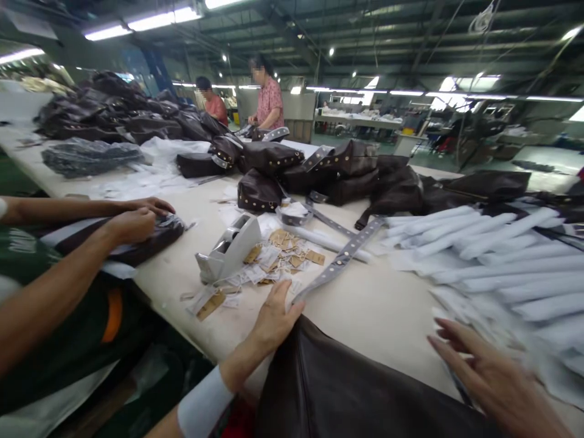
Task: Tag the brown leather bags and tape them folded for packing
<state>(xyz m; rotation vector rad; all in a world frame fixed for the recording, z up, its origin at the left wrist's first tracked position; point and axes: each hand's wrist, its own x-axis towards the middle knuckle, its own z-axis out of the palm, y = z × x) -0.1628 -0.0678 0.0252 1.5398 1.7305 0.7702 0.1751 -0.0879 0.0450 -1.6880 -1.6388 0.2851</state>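
A dark brown leather bag (356,383) lies at the near edge of the table, its grey studded strap (340,261) running away from it across the tabletop. My left hand (274,316) is at the bag's upper left corner, beside the strap's near end, fingers apart and holding nothing. Over the bag's right side is my right hand (479,359), fingers spread, blurred by motion, with nothing seen in it. Just beyond my left hand are brown and white tags (283,252) in a loose heap, next to a grey tape dispenser (230,249).
White rolled paper pieces (493,255) are piled on the right. Several dark bags (274,158) stand across the middle, with a bigger heap (114,109) at the back left. A person's arms (114,231) work on a dark bag at the left. Two people stand farther back.
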